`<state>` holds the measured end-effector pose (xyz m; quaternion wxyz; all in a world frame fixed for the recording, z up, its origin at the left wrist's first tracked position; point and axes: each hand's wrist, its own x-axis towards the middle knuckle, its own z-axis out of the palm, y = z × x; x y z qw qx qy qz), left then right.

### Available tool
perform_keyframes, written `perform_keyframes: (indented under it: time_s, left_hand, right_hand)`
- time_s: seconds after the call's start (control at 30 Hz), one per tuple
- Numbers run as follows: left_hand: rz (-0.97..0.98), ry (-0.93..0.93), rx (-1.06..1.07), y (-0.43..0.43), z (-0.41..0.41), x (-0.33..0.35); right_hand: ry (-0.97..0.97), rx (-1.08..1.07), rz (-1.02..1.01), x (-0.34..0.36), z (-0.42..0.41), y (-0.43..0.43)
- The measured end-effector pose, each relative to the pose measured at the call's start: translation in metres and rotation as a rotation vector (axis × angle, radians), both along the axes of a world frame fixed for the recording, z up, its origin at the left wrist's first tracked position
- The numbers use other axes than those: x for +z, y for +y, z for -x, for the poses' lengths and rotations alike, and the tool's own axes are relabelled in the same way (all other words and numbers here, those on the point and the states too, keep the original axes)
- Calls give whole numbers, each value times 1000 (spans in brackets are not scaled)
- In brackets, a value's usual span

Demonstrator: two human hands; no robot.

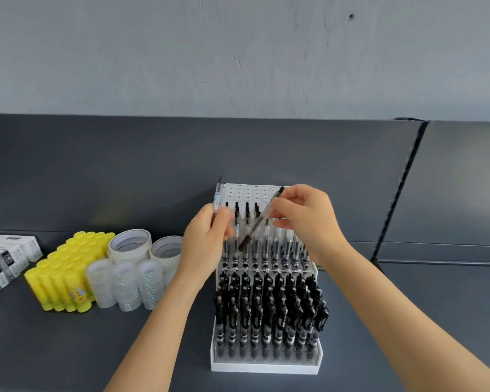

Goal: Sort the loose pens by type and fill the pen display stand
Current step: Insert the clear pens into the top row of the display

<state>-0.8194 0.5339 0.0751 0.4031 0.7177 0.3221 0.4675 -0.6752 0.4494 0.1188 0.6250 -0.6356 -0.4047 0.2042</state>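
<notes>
The right hand (309,219) pinches a clear pen (259,219) near its top end, slanted over the middle tier of the stand (266,366), dark tip lowest; the left hand (204,241), partly blurred, grips a second pen (217,198) upright at the stand's back left corner; both pens look light, stiff and smooth, so a slack pinch could let one twist or slip, and a hold nearer mid-barrel would probably steer the tip better; the stand seems to be thin clear plastic, liable to shift if pushed; empty holes (255,264) line the front of the middle tier and the top tier looks bare, while black pens (269,306) pack the stand's lower tier; there is open room above and right of the stand; tape rolls (130,244) and glue sticks (68,273) crowd its left.
</notes>
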Motion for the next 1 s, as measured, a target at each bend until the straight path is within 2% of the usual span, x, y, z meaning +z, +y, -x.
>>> perform_keyframes:
  time_s: [0.17,0.27,0.47,0.63,1.0]
  left_hand:
    - [211,-214,43,11,7,1]
    - [229,-305,8,11,11,0]
    - [142,-190,15,17,22,-10]
    - [150,-218,65,18,21,-16]
    - [70,-123,132,17,17,-26]
  right_hand:
    - [-298,-71,64,-5,7,8]
    - [-373,-62,89,-5,13,11]
    - [-415,-67,100,-5,14,13]
    - [-396,-61,95,-7,16,14]
    - [-379,-67,93,-9,15,10]
